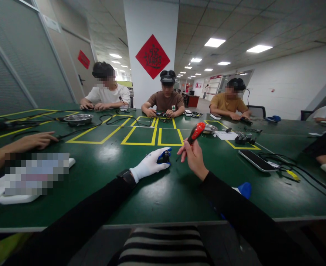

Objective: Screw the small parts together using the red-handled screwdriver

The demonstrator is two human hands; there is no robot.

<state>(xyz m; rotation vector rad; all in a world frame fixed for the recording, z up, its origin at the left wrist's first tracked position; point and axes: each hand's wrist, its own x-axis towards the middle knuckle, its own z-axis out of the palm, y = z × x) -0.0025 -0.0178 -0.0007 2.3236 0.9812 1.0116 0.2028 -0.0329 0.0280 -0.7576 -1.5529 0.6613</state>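
Observation:
My left hand (151, 163), in a white glove with blue fingertips, is closed round a small black part (166, 156) on the green table (118, 207). To its right my bare right hand (194, 158) grips a screwdriver (197, 132) by its red and black handle. The handle points up and to the right, and the thin dark shaft slants down to the left beside my fingers. A small gap separates the shaft from the black part.
A phone (255, 160), cables (296, 170) and black parts (245, 138) lie at right. Behind my right sleeve is a blue and white glove (244, 190). A person's hand (38, 140) and a white device (19, 197) are at left. Metal bowls (78, 119) stand farther back; people sit opposite.

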